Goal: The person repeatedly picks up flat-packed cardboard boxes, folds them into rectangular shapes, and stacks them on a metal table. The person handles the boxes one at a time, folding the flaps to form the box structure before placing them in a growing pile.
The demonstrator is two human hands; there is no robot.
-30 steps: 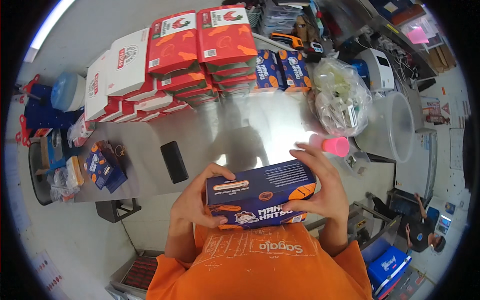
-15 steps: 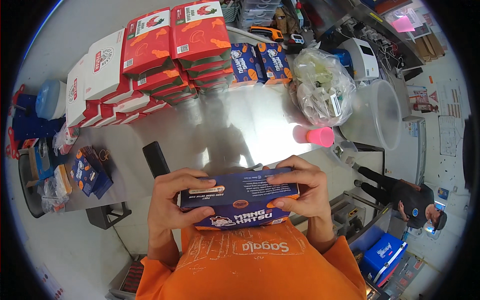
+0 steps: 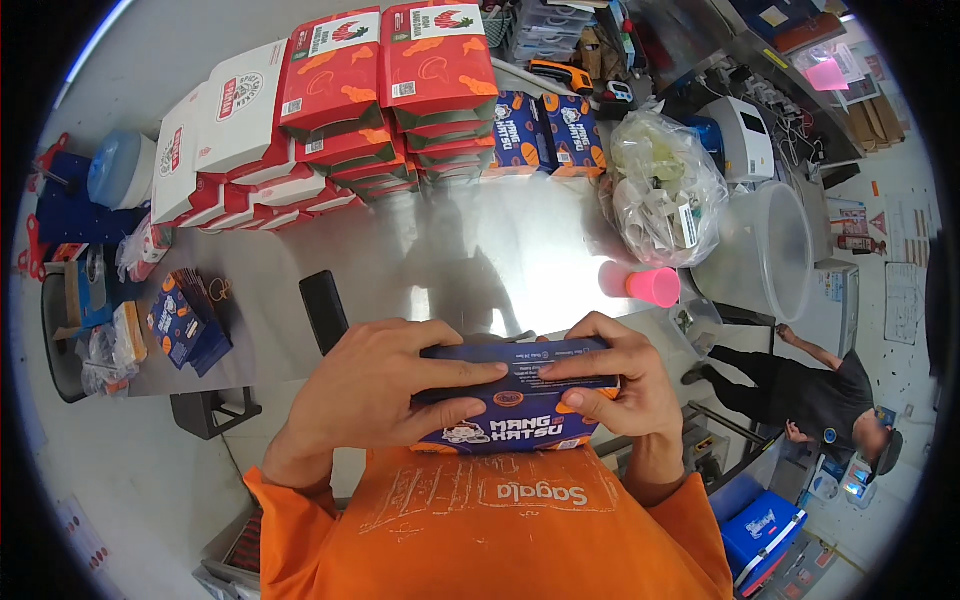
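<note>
Close in front of my orange shirt, a dark blue and orange cardboard box (image 3: 528,422) is held between both hands, its folded top panel facing up. My left hand (image 3: 375,385) grips the left end, with fingers laid across the top and the thumb on the front face. My right hand (image 3: 640,390) wraps the right end, its thumb pressed on the front near the upper edge. Both hands cover the box's ends. Beyond my left hand, a black phone (image 3: 323,310) lies on the steel table (image 3: 420,250).
Stacked red and white boxes (image 3: 340,80) fill the far left, beside two blue boxes (image 3: 575,140). Flat blue cartons (image 3: 185,325) lie at left. A clear bag of waste (image 3: 660,190), a pink cup (image 3: 655,287) and a clear tub (image 3: 770,250) are at right. Another person (image 3: 810,395) stands farther right.
My left hand has slid inward, its fingers now farther across the top panel. The box and right hand sit slightly farther right in view. The other person's arm has moved outward.
</note>
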